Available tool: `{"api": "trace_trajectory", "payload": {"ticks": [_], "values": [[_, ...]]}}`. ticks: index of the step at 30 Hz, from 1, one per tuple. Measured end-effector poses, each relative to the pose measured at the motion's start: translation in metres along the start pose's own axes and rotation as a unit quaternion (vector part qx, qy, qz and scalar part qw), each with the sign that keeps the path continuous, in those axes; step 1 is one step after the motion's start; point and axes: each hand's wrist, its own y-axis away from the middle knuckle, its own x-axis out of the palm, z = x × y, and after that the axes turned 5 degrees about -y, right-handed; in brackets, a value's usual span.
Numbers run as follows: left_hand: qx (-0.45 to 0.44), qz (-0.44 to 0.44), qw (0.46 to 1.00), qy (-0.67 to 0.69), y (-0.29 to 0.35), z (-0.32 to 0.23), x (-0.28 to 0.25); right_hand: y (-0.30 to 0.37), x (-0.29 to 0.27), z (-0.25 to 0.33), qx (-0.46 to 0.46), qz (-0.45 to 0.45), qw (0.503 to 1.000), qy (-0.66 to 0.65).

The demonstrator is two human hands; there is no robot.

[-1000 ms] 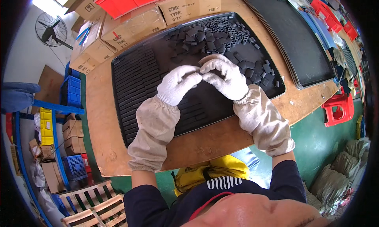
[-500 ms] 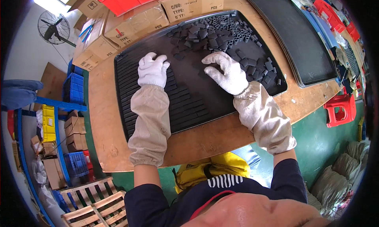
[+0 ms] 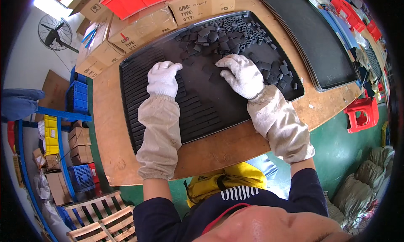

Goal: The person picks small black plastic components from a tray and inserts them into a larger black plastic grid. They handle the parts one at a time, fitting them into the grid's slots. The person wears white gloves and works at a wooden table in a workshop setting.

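A large black tray lies on the wooden table before me. Thin black strips fill its left side in close rows. Over their inner edge is my left hand, in a white glove, its fingers curled and pressed together; what they may hold is hidden. My right hand, gloved too, hovers over the tray's middle right with thumb and forefinger apart and nothing visible between them. Flat black pieces lie loose beside it. Beyond it are a heap of similar pieces and several short black tubes.
Cardboard boxes and a red bin line the table's far left edge. At the right lies a stack of black trays. A red stool stands on the green floor, and a wooden pallet is at lower left.
My left hand's fingers have drawn together and its knuckles sit slightly lower. The right hand's thumb has come nearer its forefinger. The whole view has shifted slightly.
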Motion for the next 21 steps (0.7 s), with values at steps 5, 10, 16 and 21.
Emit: {"api": "trace_trajectory", "payload": {"ticks": [5,10,16,21], "values": [[0.025,-0.089,0.989,0.114,-0.008,-0.027,-0.012,0.007,0.005,0.010,0.005,0.123,0.989,0.077],[0.079,-0.112,0.978,0.159,-0.011,-0.050,-0.022,0.008,0.005,-0.004,-0.015,0.145,0.986,0.076],[0.099,-0.115,0.978,0.140,-0.010,-0.056,-0.018,0.006,-0.003,-0.012,-0.040,0.083,0.995,0.047],[0.088,-0.105,0.982,0.133,-0.008,-0.053,-0.019,-0.002,-0.025,-0.021,0.101,0.031,0.991,0.084]]}}
